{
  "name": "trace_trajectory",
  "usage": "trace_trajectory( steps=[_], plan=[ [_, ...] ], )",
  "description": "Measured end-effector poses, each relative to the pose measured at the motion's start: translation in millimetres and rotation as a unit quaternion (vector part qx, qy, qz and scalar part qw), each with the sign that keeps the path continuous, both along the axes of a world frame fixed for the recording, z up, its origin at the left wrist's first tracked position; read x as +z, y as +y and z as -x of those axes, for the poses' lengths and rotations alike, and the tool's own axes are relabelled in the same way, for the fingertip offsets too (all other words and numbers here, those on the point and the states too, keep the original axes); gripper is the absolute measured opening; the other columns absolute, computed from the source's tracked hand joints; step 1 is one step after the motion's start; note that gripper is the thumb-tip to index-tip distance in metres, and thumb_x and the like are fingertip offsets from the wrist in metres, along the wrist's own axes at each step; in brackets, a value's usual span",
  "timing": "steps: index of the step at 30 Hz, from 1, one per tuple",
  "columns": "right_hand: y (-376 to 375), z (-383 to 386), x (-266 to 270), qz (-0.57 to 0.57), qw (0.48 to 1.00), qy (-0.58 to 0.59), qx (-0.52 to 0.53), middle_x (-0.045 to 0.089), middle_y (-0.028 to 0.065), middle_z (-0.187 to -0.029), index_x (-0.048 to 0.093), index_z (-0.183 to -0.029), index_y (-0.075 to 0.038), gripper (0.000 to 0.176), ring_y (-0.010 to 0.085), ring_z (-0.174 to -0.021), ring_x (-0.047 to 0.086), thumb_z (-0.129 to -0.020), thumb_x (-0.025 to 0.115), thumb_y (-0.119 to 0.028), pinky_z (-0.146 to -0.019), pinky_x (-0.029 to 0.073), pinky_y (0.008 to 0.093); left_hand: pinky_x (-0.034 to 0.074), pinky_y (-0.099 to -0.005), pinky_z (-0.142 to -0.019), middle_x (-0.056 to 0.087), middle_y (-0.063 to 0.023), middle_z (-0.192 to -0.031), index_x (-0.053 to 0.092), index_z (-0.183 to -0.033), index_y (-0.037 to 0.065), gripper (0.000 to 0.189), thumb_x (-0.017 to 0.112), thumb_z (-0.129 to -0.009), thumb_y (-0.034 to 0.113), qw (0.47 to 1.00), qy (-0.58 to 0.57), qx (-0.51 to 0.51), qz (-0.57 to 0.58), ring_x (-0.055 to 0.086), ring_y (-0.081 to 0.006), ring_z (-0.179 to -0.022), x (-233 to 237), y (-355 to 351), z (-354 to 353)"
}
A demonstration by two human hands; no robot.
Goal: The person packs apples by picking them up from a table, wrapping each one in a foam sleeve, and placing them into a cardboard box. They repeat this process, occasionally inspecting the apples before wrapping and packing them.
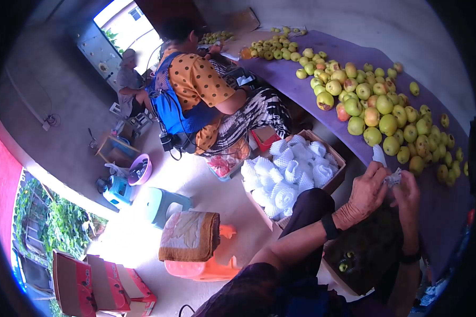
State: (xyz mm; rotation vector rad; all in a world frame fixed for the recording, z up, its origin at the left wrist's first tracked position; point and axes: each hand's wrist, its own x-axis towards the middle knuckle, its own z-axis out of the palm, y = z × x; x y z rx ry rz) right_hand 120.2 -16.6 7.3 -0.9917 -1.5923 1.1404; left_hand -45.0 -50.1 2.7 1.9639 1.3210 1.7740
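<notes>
Both of my hands are together at the near edge of the purple-covered table [349, 47]. My left hand [366, 189] is closed, its fingers pinched on a small crumpled white piece [393, 178]. My right hand [406, 194] closes on the same piece from the other side; its exact kind is too small to make out. A pale, flat white strip [378, 155] sticks up beside my left fingers. Just beyond the hands lies a heap of green and reddish apples [387, 124]. To the left stands a cardboard box [337, 184] full of white foam net sleeves [291, 174].
Below my arms an open box [336, 272] holds a few green apples. A person in a dotted shirt [203, 79] sits at the table; another person [129, 84] sits farther back. An orange stool [211, 267], a pale blue stool [164, 206] and red cartons [98, 282] stand left.
</notes>
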Motion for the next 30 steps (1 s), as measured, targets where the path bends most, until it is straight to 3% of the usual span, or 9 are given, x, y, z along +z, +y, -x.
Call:
trace_trajectory(
  steps=[2,8,10,14,16,23,25,28,30],
  plan=[
    [0.8,0.2,-8.6,0.025,0.999,0.002,0.034,0.061,0.0072,-0.105,0.051,-0.118,-0.002,0.036,0.0082,-0.076,0.058,-0.082,0.057,-0.005,-0.051,0.044,0.0178,0.052,-0.0420,-0.064,0.054,-0.0136,-0.098,0.055,-0.102,0.007,0.024,0.061,-0.078,0.002,1.000,-0.012,0.014,0.017,0.061,-0.0376,-0.080,-7.2,-11.1,-1.8],
    [-6.2,0.0,-11.7,-0.011,0.999,-0.027,0.027,0.061,0.0054,-0.095,0.054,-0.111,-0.001,0.031,0.0094,-0.081,0.058,-0.081,0.050,0.006,-0.064,0.048,0.0220,0.051,-0.0444,-0.065,0.060,-0.0155,-0.096,0.055,-0.105,0.008,0.028,0.062,-0.079,0.006,0.997,-0.004,0.046,0.069,0.063,-0.0372,-0.078,-23.8,-22.6,-5.2],
    [-9.8,-0.6,-12.2,-0.032,0.998,-0.025,0.037,0.061,0.0050,-0.095,0.054,-0.111,-0.001,0.032,0.0097,-0.083,0.058,-0.081,0.049,0.008,-0.068,0.048,0.0229,0.051,-0.0451,-0.064,0.061,-0.0143,-0.096,0.055,-0.105,0.009,0.028,0.062,-0.079,0.010,0.982,0.038,0.076,0.169,0.063,-0.0376,-0.076,-20.0,-24.9,-7.0],
    [-20.1,-0.6,-5.1,-0.075,0.992,-0.021,0.101,0.059,0.0035,-0.091,0.055,-0.110,0.000,0.034,0.0083,-0.084,0.056,-0.078,0.049,0.011,-0.074,0.048,0.0239,0.051,-0.0449,-0.062,0.061,-0.0135,-0.093,0.055,-0.103,0.009,0.026,0.063,-0.079,0.014,0.981,0.069,0.083,0.161,0.063,-0.0378,-0.075,-25.5,-28.0,-8.6],
    [-22.4,-2.5,-3.9,-0.045,0.988,-0.036,0.141,0.058,0.0040,-0.089,0.054,-0.112,0.001,0.036,0.0086,-0.084,0.056,-0.078,0.048,0.011,-0.077,0.047,0.0246,0.051,-0.0450,-0.060,0.060,-0.0139,-0.090,0.056,-0.099,0.009,0.023,0.064,-0.078,0.014,0.975,0.140,0.101,0.143,0.062,-0.0370,-0.073,-29.6,-27.6,-9.5],
    [-17.7,-16.8,-11.8,-0.099,0.988,-0.076,0.091,0.057,0.0067,-0.090,0.054,-0.116,0.000,0.038,0.0115,-0.084,0.055,-0.078,0.053,0.005,-0.079,0.047,0.0273,0.051,-0.0435,-0.057,0.059,-0.0135,-0.086,0.056,-0.092,0.008,0.016,0.061,-0.078,0.010,0.977,0.131,0.137,0.102,0.062,-0.0352,-0.070,-22.5,-31.1,-9.2],
    [-23.9,-13.7,-3.5,-0.022,0.992,-0.055,0.113,0.058,0.0085,-0.095,0.053,-0.118,0.000,0.042,0.0135,-0.087,0.056,-0.077,0.056,-0.001,-0.079,0.047,0.0293,0.051,-0.0432,-0.056,0.059,-0.0136,-0.084,0.055,-0.092,0.008,0.016,0.060,-0.078,0.008,0.971,0.152,0.149,0.107,0.062,-0.0353,-0.070,-23.0,-32.5,-10.5],
    [-33.1,-5.2,-1.3,-0.083,0.985,-0.091,0.121,0.058,0.0109,-0.102,0.051,-0.120,0.001,0.044,0.0151,-0.090,0.056,-0.076,0.059,-0.003,-0.080,0.047,0.0302,0.052,-0.0434,-0.056,0.059,-0.0138,-0.083,0.055,-0.093,0.008,0.016,0.059,-0.077,0.008,0.974,0.155,0.137,0.097,0.062,-0.0354,-0.070,-23.9,-33.8,-13.6],
    [-33.5,-3.6,-4.6,-0.061,0.987,-0.079,0.129,0.058,0.0119,-0.106,0.051,-0.120,0.001,0.045,0.0151,-0.093,0.057,-0.076,0.059,-0.002,-0.082,0.047,0.0301,0.051,-0.0436,-0.056,0.059,-0.0138,-0.083,0.055,-0.093,0.008,0.016,0.059,-0.077,0.008,0.973,0.157,0.138,0.096,0.062,-0.0355,-0.070,-23.7,-35.8,-14.3]
  ],
)
